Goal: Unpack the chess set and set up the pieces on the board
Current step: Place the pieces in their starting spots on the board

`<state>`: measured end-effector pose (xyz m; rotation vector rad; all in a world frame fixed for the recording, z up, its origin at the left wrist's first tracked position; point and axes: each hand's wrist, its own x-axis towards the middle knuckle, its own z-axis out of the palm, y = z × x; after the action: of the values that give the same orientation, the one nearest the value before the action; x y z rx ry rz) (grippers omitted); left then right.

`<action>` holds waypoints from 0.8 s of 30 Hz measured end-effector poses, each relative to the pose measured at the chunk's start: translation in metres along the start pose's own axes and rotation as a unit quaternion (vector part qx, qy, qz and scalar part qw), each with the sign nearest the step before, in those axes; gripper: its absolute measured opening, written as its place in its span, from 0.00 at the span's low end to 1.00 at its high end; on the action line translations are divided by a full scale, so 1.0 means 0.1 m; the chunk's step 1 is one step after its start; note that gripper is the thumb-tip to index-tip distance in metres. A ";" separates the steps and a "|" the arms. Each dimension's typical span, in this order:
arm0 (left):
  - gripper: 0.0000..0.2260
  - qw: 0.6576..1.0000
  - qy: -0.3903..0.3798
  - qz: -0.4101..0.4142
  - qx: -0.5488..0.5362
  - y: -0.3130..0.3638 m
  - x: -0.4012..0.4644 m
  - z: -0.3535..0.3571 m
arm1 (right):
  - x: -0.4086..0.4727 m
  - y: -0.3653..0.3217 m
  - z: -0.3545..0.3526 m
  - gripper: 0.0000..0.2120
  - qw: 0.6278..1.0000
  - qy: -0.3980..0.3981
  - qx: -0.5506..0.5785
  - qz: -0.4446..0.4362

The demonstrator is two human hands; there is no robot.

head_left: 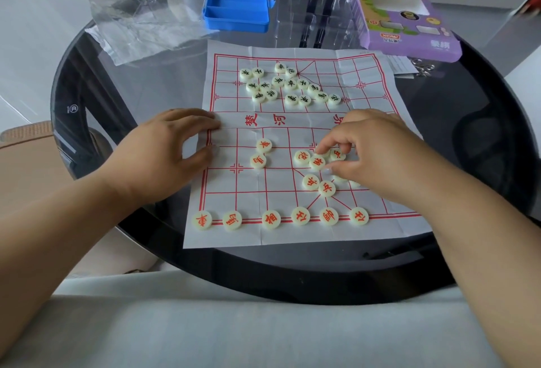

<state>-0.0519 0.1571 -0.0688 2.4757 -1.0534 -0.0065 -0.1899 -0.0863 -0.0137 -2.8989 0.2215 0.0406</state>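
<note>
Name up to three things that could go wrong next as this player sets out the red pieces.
1. The right hand reaches into a tight cluster of red pieces; it may knock neighbours off their points.
2. The paper board is creased and overhangs the glass table at its near edge; if the left hand lifts off, it could shift, disturbing the placed back row.

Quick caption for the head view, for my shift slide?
Right hand picks among loose red pieces while left hand steadies the paper board; six red pieces line the near edge.
</note>
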 end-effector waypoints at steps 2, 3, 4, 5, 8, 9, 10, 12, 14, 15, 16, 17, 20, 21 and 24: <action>0.19 1.000 0.001 0.001 -0.001 0.00 0.00 0.00 | 0.04 -0.01 0.03 0.10 1.000 -0.009 -0.011 -0.009; 0.19 1.000 0.001 0.001 -0.002 0.00 0.00 0.00 | 0.05 -0.01 0.03 0.10 1.000 -0.012 -0.011 -0.012; 0.19 1.000 0.002 0.001 -0.004 0.00 0.00 0.00 | 0.06 -0.01 0.04 0.10 1.000 -0.015 -0.010 -0.014; 0.20 1.000 0.002 0.002 -0.005 0.00 0.00 0.00 | 0.07 0.00 0.04 0.09 1.000 -0.017 -0.006 -0.016; 0.18 1.000 0.004 0.006 -0.005 0.00 0.00 0.01 | 0.07 0.03 0.06 0.08 0.999 -0.019 0.019 -0.025; 0.18 1.000 0.006 0.006 -0.005 0.00 0.00 0.01 | 0.07 0.04 0.06 0.08 0.999 -0.016 0.026 -0.027; 0.18 1.000 0.006 0.006 -0.005 0.00 0.00 0.01 | 0.05 0.06 0.05 0.07 0.999 -0.010 0.032 -0.028; 0.18 1.000 0.008 0.008 -0.005 0.00 0.00 0.01 | -0.02 0.13 0.00 0.07 0.998 0.012 0.051 -0.020; 0.18 1.000 0.008 0.008 -0.010 0.00 0.00 0.01 | -0.16 0.24 -0.07 0.08 0.997 0.040 0.070 -0.007; 0.18 1.000 0.007 0.009 -0.013 0.00 0.00 0.01 | -0.26 0.30 -0.09 0.08 0.996 0.045 0.076 0.001; 0.18 1.000 0.005 0.011 -0.012 -0.01 0.00 0.01 | -0.37 0.36 -0.10 0.08 0.996 0.044 0.082 0.009; 0.18 1.000 0.003 0.013 -0.008 -0.01 0.00 0.02 | -0.47 0.41 -0.10 0.08 0.995 0.037 0.089 0.018; 0.19 1.000 -0.001 0.012 0.000 -0.01 0.01 0.01 | -0.69 0.51 -0.04 0.10 0.991 0.003 0.123 0.045; 0.19 1.000 -0.001 0.013 0.002 -0.01 0.01 0.01 | -0.73 0.53 -0.01 0.11 0.990 -0.008 0.128 0.050; 0.22 1.000 -0.004 0.011 0.005 -0.01 0.01 0.00 | -0.77 0.54 0.06 0.13 0.989 -0.023 0.137 0.053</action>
<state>-0.0506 0.1568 -0.0690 2.4741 -1.0866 -0.0032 -0.2741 -0.1252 -0.0282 -2.6081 0.3441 0.0886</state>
